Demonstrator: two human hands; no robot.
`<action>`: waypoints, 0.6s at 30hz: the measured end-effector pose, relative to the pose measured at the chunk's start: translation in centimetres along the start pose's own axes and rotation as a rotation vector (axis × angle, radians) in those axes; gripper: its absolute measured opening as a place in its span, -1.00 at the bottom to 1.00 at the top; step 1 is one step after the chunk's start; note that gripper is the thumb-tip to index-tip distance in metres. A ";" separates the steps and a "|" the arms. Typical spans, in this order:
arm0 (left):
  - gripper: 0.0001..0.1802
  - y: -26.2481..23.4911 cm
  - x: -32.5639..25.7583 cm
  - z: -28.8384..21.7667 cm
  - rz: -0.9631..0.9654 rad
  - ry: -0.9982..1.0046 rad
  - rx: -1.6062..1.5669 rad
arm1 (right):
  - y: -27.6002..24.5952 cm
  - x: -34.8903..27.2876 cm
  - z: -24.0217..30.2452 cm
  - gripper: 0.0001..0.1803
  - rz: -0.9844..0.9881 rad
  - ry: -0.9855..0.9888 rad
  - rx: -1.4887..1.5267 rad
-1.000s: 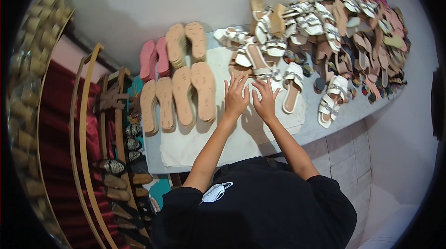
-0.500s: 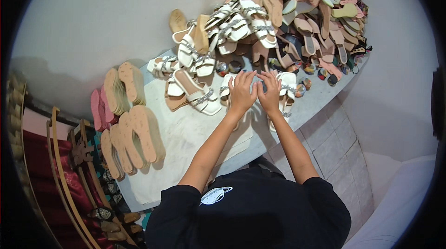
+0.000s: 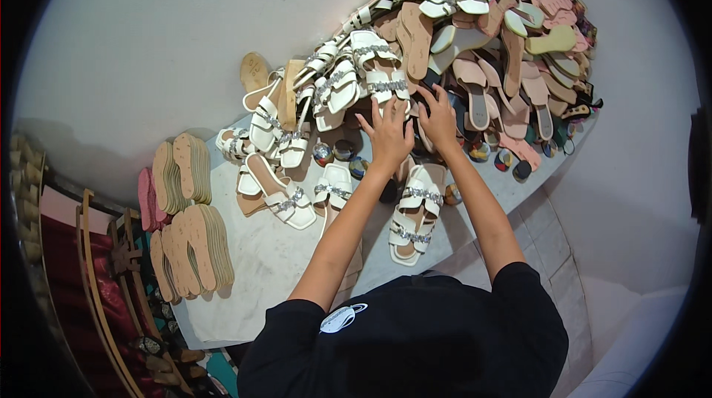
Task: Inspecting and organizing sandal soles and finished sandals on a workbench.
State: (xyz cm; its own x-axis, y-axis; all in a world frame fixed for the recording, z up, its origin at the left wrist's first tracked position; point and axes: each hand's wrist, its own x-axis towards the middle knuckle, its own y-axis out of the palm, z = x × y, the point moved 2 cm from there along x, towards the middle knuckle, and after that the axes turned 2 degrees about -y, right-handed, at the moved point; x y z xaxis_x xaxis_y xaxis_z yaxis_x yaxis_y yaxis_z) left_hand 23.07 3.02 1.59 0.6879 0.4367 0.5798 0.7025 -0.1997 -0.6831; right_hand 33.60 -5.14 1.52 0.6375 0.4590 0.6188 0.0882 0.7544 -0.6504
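My left hand [image 3: 389, 137] reaches to the near edge of the shoe pile, fingers spread, its fingertips at the toe of a white sandal [image 3: 380, 71] with silver chain-like trim. Whether they touch it I cannot tell. Close beside it is my right hand [image 3: 438, 120], its fingers apart and bent toward the same pile. Nothing shows in either hand. Between my forearms, near the table's front edge, lies a white two-strap sandal [image 3: 417, 214]. Left of my left forearm is another white sandal [image 3: 332, 189], partly covered by the arm.
Stacks of tan insoles [image 3: 199, 250] and pink ones [image 3: 153, 198] stand at the table's [image 3: 259, 279] left end. A heap of tan sandals and soles [image 3: 512, 64] fills the back right. Round multicoloured pieces [image 3: 479, 151] lie before it. A wooden rack [image 3: 104, 279] is at far left.
Both hands have moved forward from above the two white sandals near the front to the edge of the pile. Those two sandals are now more exposed. The view has shifted too.
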 end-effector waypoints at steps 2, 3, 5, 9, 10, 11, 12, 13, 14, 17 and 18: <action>-0.55 0.4 1.0 0.0 -0.007 0.000 0.046 | 1.1 2.1 -1.1 -0.61 0.029 -0.012 -0.025; -0.55 0.5 1.3 0.2 -0.008 -0.003 0.084 | 1.9 2.9 -1.4 -0.61 0.063 -0.019 -0.058; -0.56 0.6 1.9 0.7 -0.027 0.019 0.114 | 3.1 4.2 -1.6 -0.60 0.042 -0.073 -0.083; -0.57 0.7 2.2 0.9 0.023 0.003 0.096 | 5.0 6.5 -2.6 -0.60 0.100 -0.053 -0.142; -0.57 0.7 2.1 0.9 0.018 -0.004 0.093 | 5.2 6.9 -2.8 -0.61 0.088 -0.049 -0.143; -0.58 0.7 2.0 0.9 0.013 -0.011 0.090 | 5.3 7.2 -2.9 -0.62 0.076 -0.044 -0.144; -0.58 0.5 1.8 0.7 0.011 -0.020 0.090 | 5.2 7.3 -3.0 -0.63 0.056 -0.068 -0.108; -0.58 0.5 1.6 0.6 0.010 -0.019 0.095 | 5.2 7.5 -3.2 -0.63 0.054 -0.068 -0.104; -0.58 0.4 1.5 0.4 0.004 -0.021 0.084 | 5.1 7.8 -3.3 -0.65 0.098 -0.086 -0.103; -0.57 -0.3 0.7 -0.2 0.001 -0.025 0.081 | 4.8 8.2 -2.8 -0.67 0.182 -0.120 -0.118; -0.56 -0.4 0.4 -0.5 0.007 -0.043 0.067 | 4.7 8.4 -2.9 -0.68 0.221 -0.133 -0.140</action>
State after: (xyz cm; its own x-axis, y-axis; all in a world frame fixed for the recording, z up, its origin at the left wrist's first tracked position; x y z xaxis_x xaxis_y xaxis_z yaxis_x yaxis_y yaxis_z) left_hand 23.20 2.81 2.36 0.6834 0.4728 0.5563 0.6828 -0.1442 -0.7162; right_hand 41.57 0.90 2.34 0.5480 0.6697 0.5013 0.0686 0.5612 -0.8248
